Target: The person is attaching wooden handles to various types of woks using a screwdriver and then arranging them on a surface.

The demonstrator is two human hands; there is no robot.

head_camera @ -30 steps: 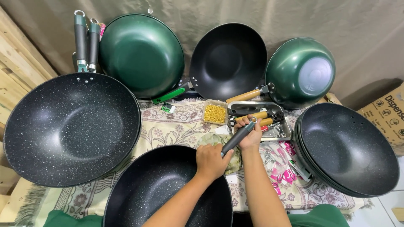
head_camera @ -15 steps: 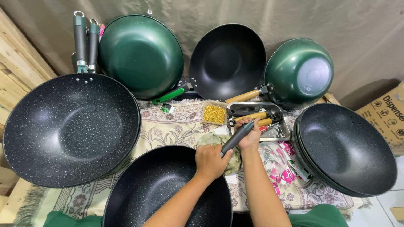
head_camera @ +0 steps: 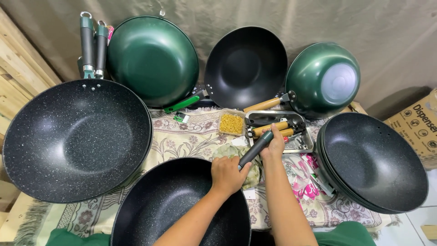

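The left hand (head_camera: pixel 226 174) clamps the far rim of the near black pan (head_camera: pixel 177 209); the right hand (head_camera: pixel 274 145) grips its dark handle (head_camera: pixel 255 149) there. A slack grip could let the handle twist loose. A brown cardboard box (head_camera: pixel 416 125) with dark print sits far right.

You have black, white-speckled woks at your left (head_camera: pixel 77 139) and front (head_camera: pixel 177 207), a dark grey handle (head_camera: pixel 256 149), glossy green woks (head_camera: pixel 152 59) behind, a plain black wok (head_camera: pixel 246 66), yellow bits in a clear box (head_camera: pixel 231 123), tan wooden handles (head_camera: pixel 268 129), and a cream floral-patterned cloth (head_camera: pixel 182 141) with pink touches.
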